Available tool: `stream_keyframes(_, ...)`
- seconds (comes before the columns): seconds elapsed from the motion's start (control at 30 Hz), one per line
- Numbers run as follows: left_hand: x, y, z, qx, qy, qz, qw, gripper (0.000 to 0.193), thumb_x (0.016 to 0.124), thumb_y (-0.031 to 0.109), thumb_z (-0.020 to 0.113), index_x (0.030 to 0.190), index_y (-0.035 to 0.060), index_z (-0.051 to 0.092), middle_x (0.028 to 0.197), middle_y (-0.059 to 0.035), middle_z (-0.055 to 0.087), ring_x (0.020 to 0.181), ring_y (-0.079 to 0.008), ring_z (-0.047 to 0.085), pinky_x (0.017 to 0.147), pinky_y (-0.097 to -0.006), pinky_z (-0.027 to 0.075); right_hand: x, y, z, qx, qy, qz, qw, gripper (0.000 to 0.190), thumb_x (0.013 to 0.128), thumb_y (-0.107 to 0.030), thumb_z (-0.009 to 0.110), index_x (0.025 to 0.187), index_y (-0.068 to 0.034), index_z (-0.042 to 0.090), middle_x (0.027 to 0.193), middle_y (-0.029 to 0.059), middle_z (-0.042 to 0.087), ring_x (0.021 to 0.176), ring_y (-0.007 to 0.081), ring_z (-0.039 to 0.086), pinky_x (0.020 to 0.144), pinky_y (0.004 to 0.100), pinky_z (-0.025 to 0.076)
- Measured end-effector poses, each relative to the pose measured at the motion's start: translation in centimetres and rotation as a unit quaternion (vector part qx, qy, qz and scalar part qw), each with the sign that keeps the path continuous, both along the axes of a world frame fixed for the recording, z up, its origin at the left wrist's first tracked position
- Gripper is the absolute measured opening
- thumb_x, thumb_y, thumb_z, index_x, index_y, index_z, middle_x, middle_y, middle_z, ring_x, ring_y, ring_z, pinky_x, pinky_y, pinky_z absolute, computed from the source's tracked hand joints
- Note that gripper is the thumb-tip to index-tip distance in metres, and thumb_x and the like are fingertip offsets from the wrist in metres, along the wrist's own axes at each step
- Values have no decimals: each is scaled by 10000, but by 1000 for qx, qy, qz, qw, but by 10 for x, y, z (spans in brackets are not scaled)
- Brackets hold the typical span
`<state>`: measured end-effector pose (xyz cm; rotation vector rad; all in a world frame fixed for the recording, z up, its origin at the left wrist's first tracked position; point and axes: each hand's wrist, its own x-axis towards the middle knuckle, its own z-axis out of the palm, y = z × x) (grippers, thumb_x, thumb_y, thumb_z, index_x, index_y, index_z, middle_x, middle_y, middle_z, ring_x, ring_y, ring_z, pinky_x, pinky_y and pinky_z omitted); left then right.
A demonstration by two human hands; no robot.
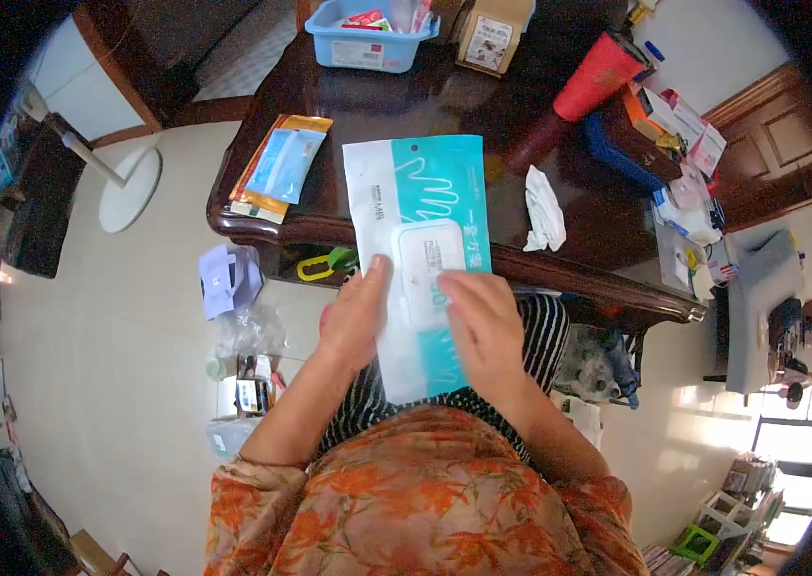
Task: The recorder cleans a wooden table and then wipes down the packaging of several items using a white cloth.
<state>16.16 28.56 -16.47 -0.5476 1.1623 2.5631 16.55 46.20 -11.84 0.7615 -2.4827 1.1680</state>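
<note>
A white and teal packet of disposable gloves (370,194), printed with a hand outline and bearing writing, is held upright above my lap. On its front sits a white rectangular flap lid (416,295) that looks closed. My left hand (355,317) grips the packet's left edge, thumb on the front and the other fingers hidden behind. My right hand (485,331) lies over the right side, its fingertips touching the lid. The packet's upper part overlaps the front edge of the dark wooden table (377,108).
Flat blue and orange packets (283,165) lie at the table's left corner. A crumpled white tissue (545,209) is right of the packet. Farther back are a blue plastic basket (370,43), a cardboard box (490,39) and a red tumbler (600,75). Boxes crowd the right end.
</note>
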Motion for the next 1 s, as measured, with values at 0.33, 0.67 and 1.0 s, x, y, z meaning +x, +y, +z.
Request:
stream_keyframes(0.33,18,12,27,-88,91,43,991,278,865,74,684,1128,-6,641,1035,-61,687,878,-118,645,745,-273,526,11,-9,14,160,153,-56,974,307,695,-99,654,1000,-115,687,1123,3,634,1061,245,540,857,392,415)
stream_keyframes(0.67,30,-21,54,-155,115,64,979,290,864,107,685,1132,1,646,1005,-87,698,862,-132,661,753,-295,537,16,35,23,7,79,-96,992,296,793,45,593,1075,-20,653,1171,134,611,1136,326,539,1002,407,405)
stream_keyframes(1.0,19,-9,48,-120,81,47,988,369,856,81,688,1192,-35,592,1098,-129,673,927,-192,666,811,-333,544,6,51,11,-186,-211,-54,958,470,886,-54,611,1339,-36,486,1303,139,505,1167,215,520,946,300,436)
